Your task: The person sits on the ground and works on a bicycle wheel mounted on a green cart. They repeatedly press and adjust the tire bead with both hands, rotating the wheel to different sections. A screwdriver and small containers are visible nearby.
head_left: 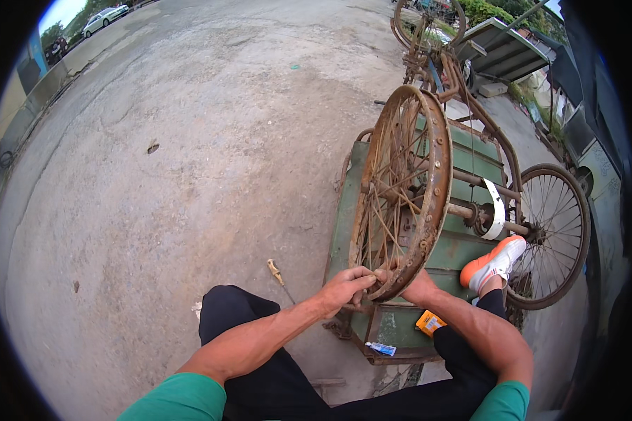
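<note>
At the lower edge of a rusty, tyre-less spoked wheel rim point(439, 196), my left hand point(351, 284) is closed, fingers curled at the metal. My right hand point(416, 286) reaches to the same low part from the right; its fingers are bent, partly hidden behind rim and spokes, so what they grip is unclear. The wheel stands over the green cart body point(354, 175) of an overturned, rusty tricycle. A screwdriver point(274, 270) with a pale handle lies on the ground left of my hands. Below them are a small blue-and-white tube point(380, 348) and an orange packet point(430, 321) on the cart.
A tyred wheel point(541, 295) is on the axle point(460, 210) to the right, by my white-and-orange shoe point(491, 266). The tricycle's front wheel point(460, 21) rises behind. Concrete ground point(154, 210) extends left toward a wall and parked car point(102, 19); panels point(505, 49) lean at upper right.
</note>
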`<control>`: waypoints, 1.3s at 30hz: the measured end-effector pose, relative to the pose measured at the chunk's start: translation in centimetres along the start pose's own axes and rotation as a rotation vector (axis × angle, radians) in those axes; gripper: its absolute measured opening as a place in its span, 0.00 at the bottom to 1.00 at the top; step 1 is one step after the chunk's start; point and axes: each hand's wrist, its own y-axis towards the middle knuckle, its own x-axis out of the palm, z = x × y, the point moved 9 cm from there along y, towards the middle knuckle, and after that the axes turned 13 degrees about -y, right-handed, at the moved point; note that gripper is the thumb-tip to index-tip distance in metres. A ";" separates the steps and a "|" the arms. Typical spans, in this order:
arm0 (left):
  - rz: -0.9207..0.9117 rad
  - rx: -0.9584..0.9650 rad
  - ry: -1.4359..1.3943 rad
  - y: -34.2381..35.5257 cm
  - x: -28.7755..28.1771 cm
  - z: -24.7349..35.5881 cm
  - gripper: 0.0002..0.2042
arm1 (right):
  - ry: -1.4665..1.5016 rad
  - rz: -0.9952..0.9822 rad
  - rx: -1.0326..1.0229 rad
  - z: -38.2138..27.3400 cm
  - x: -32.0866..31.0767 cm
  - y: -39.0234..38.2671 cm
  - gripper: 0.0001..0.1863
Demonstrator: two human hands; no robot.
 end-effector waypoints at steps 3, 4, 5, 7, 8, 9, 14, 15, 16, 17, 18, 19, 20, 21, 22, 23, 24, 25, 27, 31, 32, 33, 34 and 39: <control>0.065 -0.020 0.082 0.2 0.6 0.0 0.16 | 0.083 -0.007 0.053 0.5 -0.7 -0.7 0.18; 0.075 -0.024 0.100 0.1 0.5 0.1 0.15 | 0.230 -0.053 0.108 1.4 -0.3 -0.7 0.19; 0.084 -0.029 0.117 0.0 0.4 0.2 0.15 | 0.375 -0.099 0.164 2.2 0.1 -0.8 0.21; 0.084 -0.047 0.136 -0.2 0.5 0.4 0.14 | 0.585 -0.262 0.134 2.7 0.8 -1.0 0.26; 0.081 -0.061 0.142 -0.3 0.5 0.5 0.14 | 0.689 -0.344 0.118 2.7 1.0 -1.2 0.30; 0.077 -0.075 0.149 -0.3 0.5 0.5 0.14 | 0.703 -0.395 0.103 2.5 1.0 -1.4 0.32; 0.027 -0.099 0.126 -0.1 0.7 0.4 0.14 | 0.717 -0.548 0.067 2.2 0.8 -1.5 0.39; 0.022 -0.104 0.125 -0.1 0.7 0.3 0.14 | 0.726 -0.544 0.070 2.2 0.8 -1.4 0.39; 0.015 -0.108 0.134 0.0 0.6 0.3 0.14 | 0.736 -0.539 0.073 2.2 0.8 -1.3 0.38; 0.009 -0.113 0.144 0.1 0.5 0.2 0.14 | 0.746 -0.535 0.076 2.2 0.9 -1.3 0.37; -0.003 -0.117 0.151 0.2 0.7 0.1 0.14 | 0.644 -0.476 0.058 2.5 0.6 -1.1 0.34; 0.002 -0.098 0.197 0.3 0.9 0.2 0.14 | 0.543 -0.416 0.039 2.7 0.4 -0.9 0.30; 0.007 -0.078 0.244 0.4 1.2 0.3 0.13 | 0.441 -0.356 0.022 2.7 0.1 -0.8 0.28; 0.017 -0.060 0.294 0.4 1.2 0.3 0.13 | 0.328 -0.299 0.028 2.8 0.1 -0.4 0.24; 0.004 -0.069 0.212 0.4 1.0 -0.1 0.13 | 0.216 -0.241 0.035 2.6 0.1 0.0 0.21; -0.009 -0.079 0.131 0.5 0.6 -0.5 0.12 | 0.103 -0.182 0.041 2.4 0.0 0.2 0.18; -0.022 -0.090 0.049 0.3 0.5 -0.5 0.12 | 0.123 -0.183 0.081 2.2 0.2 0.2 0.18; -0.033 -0.085 0.017 0.1 0.6 -0.4 0.12 | 0.142 -0.184 0.120 1.9 0.2 -0.2 0.18; -0.057 -0.074 -0.047 -0.4 0.9 -0.2 0.12 | 0.199 -0.162 0.139 0.9 0.1 -0.6 0.19; -0.014 -0.069 0.014 0.1 0.5 -0.6 0.14 | 0.244 -0.114 0.155 0.3 -0.6 -1.1 0.21; -0.003 -0.080 0.033 0.2 0.5 -0.6 0.14 | 0.229 -0.114 0.184 0.5 -0.8 -1.2 0.22; 0.010 -0.092 0.052 0.1 0.5 -0.7 0.15 | 0.217 -0.116 0.172 0.1 -1.0 -1.4 0.22; 0.006 -0.078 0.039 0.1 0.5 -0.4 0.15 | 0.205 -0.118 0.160 -0.3 -1.2 -1.7 0.22; -0.005 -0.066 -0.015 0.0 1.0 0.0 0.14 | 0.210 -0.129 0.113 -0.6 -1.4 -1.6 0.24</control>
